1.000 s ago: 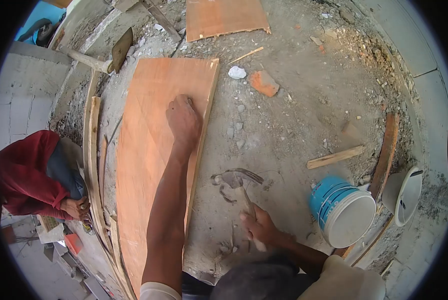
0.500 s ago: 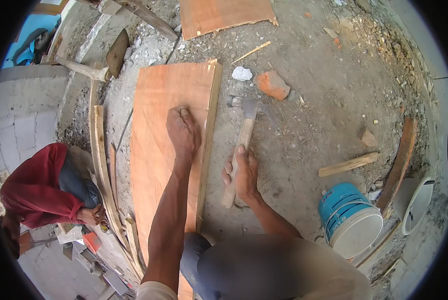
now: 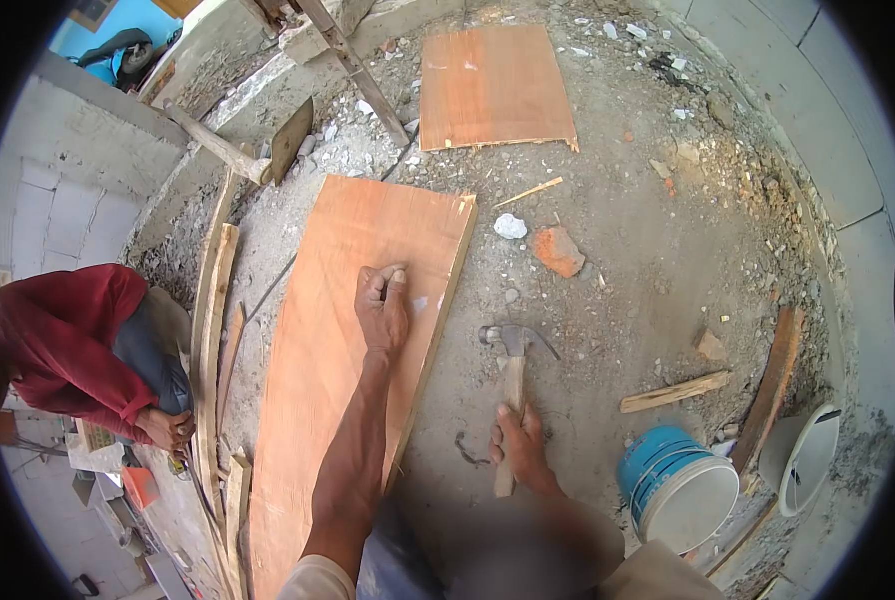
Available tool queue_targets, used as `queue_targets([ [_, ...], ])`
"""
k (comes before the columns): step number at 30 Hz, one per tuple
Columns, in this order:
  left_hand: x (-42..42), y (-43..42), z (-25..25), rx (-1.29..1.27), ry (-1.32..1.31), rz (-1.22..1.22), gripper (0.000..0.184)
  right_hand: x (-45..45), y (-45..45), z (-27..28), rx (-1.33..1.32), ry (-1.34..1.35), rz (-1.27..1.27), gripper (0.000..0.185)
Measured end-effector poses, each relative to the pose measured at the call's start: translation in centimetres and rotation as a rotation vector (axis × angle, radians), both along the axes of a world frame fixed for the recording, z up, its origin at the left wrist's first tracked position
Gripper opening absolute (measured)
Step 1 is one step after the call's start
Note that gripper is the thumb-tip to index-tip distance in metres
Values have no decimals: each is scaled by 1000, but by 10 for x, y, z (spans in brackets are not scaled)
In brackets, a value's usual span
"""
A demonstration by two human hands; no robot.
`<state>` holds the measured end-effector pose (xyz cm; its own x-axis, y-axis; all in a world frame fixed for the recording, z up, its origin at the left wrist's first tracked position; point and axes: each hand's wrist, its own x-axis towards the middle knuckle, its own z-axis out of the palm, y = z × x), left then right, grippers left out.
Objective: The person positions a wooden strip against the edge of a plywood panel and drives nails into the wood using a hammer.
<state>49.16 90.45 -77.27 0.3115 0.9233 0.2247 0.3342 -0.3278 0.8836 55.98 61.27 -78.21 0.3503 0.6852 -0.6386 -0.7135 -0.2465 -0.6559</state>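
A long plywood panel (image 3: pixel 313 400) with a timber strip along its right edge lies on the ground before me. Over its upper part is my left hand (image 3: pixel 383 310), fingers curled and pinched together; anything between the fingertips is too small to make out. My right hand (image 3: pixel 521 447) is wrapped around the wooden handle of a claw hammer (image 3: pixel 513 385), to the right of the panel. The hammer's metal head points away from me, apart from the panel.
Beyond lies another plywood piece (image 3: pixel 498 85). A brick chunk (image 3: pixel 558 250) and a white stone (image 3: pixel 511 226) are on the dirt. At right stand a blue bucket (image 3: pixel 658 460) and wood scraps (image 3: pixel 676 391). On the left, a person in a red top (image 3: pixel 78 350) crouches by timber strips (image 3: pixel 211 340) and a hoe (image 3: pixel 218 145).
The view has tilted upward, showing more ground ahead. My right hand has drawn the hammer back towards me, away from the brick chunk. My left fingers have shifted into a pinch over the panel.
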Motion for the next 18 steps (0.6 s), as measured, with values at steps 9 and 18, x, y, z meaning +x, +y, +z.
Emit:
queue_targets([
  [9,7,-54,23,-775,-643,-43,19,0,-60,16,-101,31,20,27],
  [18,22,-52,47,-782,-415,-138,22,6,-62,13,-95,-11,109,20],
])
